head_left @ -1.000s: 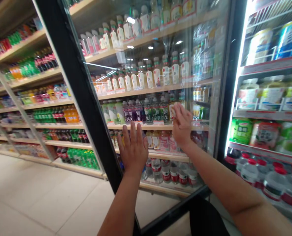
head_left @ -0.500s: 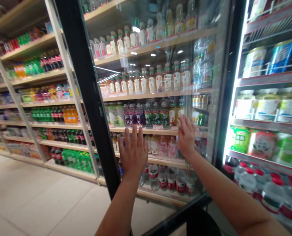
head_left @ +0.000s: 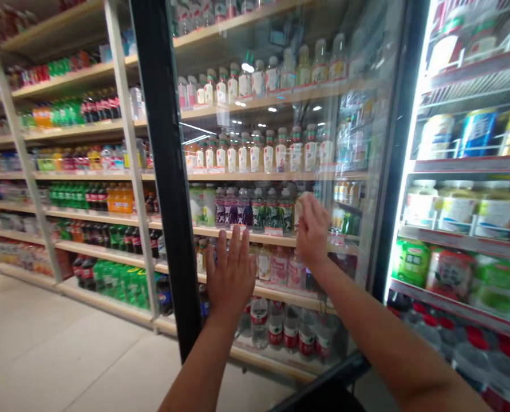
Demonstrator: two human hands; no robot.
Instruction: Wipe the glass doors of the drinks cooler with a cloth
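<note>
In the head view, a glass cooler door [head_left: 255,117] with a black frame stands swung out before me. My left hand [head_left: 231,274] is flat against or just in front of the glass, with its fingers stretched upward. To its right, my right hand [head_left: 312,229] is closed near the pane, its fingers bunched together. Whatever those fingers may hold is hidden and blurred; I cannot make it out. Through the glass show rows of bottles, among them purple-labelled ones [head_left: 233,207] and clear ones with red labels [head_left: 276,326].
To the right, the lit cooler interior holds cans [head_left: 475,133], white-capped bottles [head_left: 458,206] and red-capped water bottles [head_left: 473,355]. Long drink shelves [head_left: 87,127] with pale uprights run along the left. Below them lies a tiled floor [head_left: 95,343].
My right hand has moved left and slightly up across the pane, its fingers now more bunched. The left hand stays nearly in place. The view has tilted up a little.
</note>
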